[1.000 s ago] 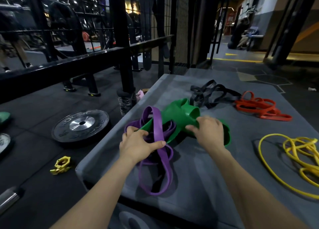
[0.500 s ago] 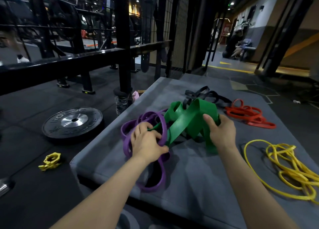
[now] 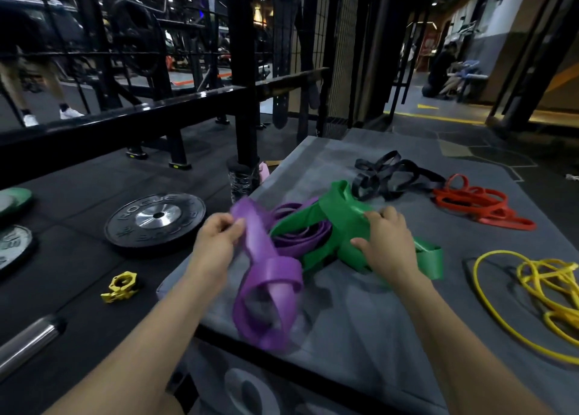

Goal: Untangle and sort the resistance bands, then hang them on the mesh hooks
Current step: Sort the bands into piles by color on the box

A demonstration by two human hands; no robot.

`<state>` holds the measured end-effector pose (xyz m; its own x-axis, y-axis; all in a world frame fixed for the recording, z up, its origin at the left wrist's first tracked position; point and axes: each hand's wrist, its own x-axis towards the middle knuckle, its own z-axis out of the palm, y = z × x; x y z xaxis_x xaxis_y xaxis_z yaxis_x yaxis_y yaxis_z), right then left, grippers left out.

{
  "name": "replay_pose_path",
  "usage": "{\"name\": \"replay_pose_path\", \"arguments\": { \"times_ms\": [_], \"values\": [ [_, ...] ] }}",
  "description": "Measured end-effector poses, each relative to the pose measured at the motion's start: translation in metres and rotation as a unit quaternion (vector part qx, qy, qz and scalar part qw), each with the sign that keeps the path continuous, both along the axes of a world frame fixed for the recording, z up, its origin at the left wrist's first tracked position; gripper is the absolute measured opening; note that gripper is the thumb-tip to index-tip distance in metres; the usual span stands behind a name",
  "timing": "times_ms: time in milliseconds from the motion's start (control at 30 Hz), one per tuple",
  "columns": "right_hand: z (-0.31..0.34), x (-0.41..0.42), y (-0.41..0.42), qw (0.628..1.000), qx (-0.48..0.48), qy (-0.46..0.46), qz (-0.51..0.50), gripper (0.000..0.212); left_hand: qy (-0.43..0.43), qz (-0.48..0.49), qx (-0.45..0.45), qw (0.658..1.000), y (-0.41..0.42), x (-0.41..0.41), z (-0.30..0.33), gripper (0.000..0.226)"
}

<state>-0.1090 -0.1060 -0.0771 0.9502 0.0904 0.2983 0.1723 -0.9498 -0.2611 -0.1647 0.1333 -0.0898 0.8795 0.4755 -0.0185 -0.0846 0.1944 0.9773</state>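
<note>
1. My left hand (image 3: pixel 219 239) pinches the upper end of the wide purple rubber resistance band (image 3: pixel 266 277), raised off the pad so its twisted loops hang free and show where they cross.
2. My right hand (image 3: pixel 387 245) is curled over the broad green rubber band (image 3: pixel 341 223), pressing it down; judged purpose: anchor green while purple is drawn out.
3. Purple coils lie threaded under the green arch between my hands; the two are not yet separated.
4. Both rest on the grey padded platform (image 3: pixel 360 320).
5. Farther out: black flat bands (image 3: pixel 388 176), red bands (image 3: pixel 479 204), thin yellow bands (image 3: pixel 539 289), each in its own pile, well apart.
6. Black wire mesh panel (image 3: pixel 341 54) stands beyond the platform; hooks not discernible.
</note>
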Motion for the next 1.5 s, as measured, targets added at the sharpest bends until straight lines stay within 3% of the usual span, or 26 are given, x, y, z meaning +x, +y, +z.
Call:
{"name": "replay_pose_path", "arguments": {
  "times_ms": [67,167,300,367,467,533,600,667,733,833,1000,1067,1133,1200,1267,1333,1400,1500],
  "values": [
    [-0.002,-0.003,0.017,0.998,-0.029,-0.038,0.036,0.052,0.058,0.047,-0.022,0.997,0.020,0.001,-0.011,0.028],
    [-0.001,-0.005,0.044,0.987,-0.043,-0.058,0.144,0.060,0.131,0.101,0.030,0.986,0.028,0.006,-0.027,0.022],
    [-0.017,-0.007,0.065,0.970,-0.110,-0.014,0.214,0.092,0.147,0.092,0.135,0.976,0.016,0.008,-0.030,0.014],
    [-0.020,-0.007,0.070,0.966,-0.109,0.010,0.233,0.095,0.155,0.088,0.170,0.969,0.014,0.008,-0.031,0.012],
    [-0.010,-0.009,0.079,0.964,0.006,0.085,0.250,0.085,0.177,0.083,0.180,0.964,0.019,0.010,-0.033,0.014],
    [-0.009,-0.012,0.084,0.963,0.011,0.114,0.244,0.086,0.191,0.066,0.171,0.965,0.022,0.010,-0.034,0.020],
    [-0.018,-0.017,0.089,0.970,-0.037,0.080,0.225,0.070,0.196,0.028,0.185,0.963,0.019,0.007,-0.034,0.024],
    [-0.022,-0.020,0.089,0.979,-0.032,0.024,0.201,0.042,0.188,-0.030,0.192,0.963,0.014,0.003,-0.033,0.014],
    [-0.015,-0.019,0.083,0.983,0.012,-0.019,0.184,0.027,0.186,-0.082,0.193,0.960,0.005,-0.002,-0.028,0.035],
    [0.004,-0.016,0.064,0.982,0.109,-0.041,0.146,0.024,0.184,-0.129,0.164,0.961,-0.015,-0.011,-0.014,0.045],
    [0.015,-0.020,0.028,0.981,0.156,-0.063,0.094,0.020,0.164,-0.122,0.185,0.961,-0.045,-0.007,-0.005,0.056],
    [0.015,-0.021,0.019,0.980,0.167,-0.072,0.075,0.018,0.180,-0.121,0.203,0.955,-0.056,-0.004,-0.004,0.078],
    [0.015,-0.022,0.013,0.982,0.168,-0.067,0.058,0.018,0.172,-0.110,0.208,0.957,-0.066,-0.001,-0.005,0.085],
    [0.015,-0.023,0.009,0.982,0.171,-0.058,0.048,0.019,0.138,-0.110,0.202,0.963,-0.077,-0.001,-0.004,0.081],
    [0.014,-0.025,0.009,0.981,0.184,-0.049,0.042,0.019,0.120,-0.110,0.262,0.951,-0.087,-0.001,-0.008,0.069],
    [0.013,-0.024,0.007,0.976,0.211,-0.038,0.038,0.020,0.095,-0.093,0.313,0.940,-0.089,0.001,-0.007,0.041],
    [0.016,-0.022,-0.001,0.967,0.252,-0.037,0.011,0.022,0.076,-0.052,0.295,0.951,-0.078,0.006,-0.003,0.019],
    [0.022,-0.012,-0.028,0.940,0.330,-0.062,-0.065,0.027,0.076,0.027,0.285,0.955,-0.048,0.011,0.000,0.019]
  ]
}}
